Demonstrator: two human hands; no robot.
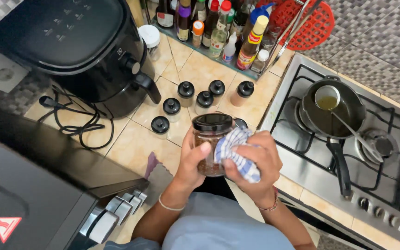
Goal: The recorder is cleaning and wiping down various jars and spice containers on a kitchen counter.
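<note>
1. Left hand (pixel 191 163) rises from below, fingers wrapped around a glass jar (pixel 211 144) (black lid on) above the tiled counter (pixel 130 143).
2. Right hand (pixel 255 159) curls closed, pressing a checked cloth (pixel 237 153) against the jar's side.

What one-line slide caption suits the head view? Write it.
Left hand grips a black-lidded glass jar while right hand presses a checked cloth against it, beside a stove.
</note>
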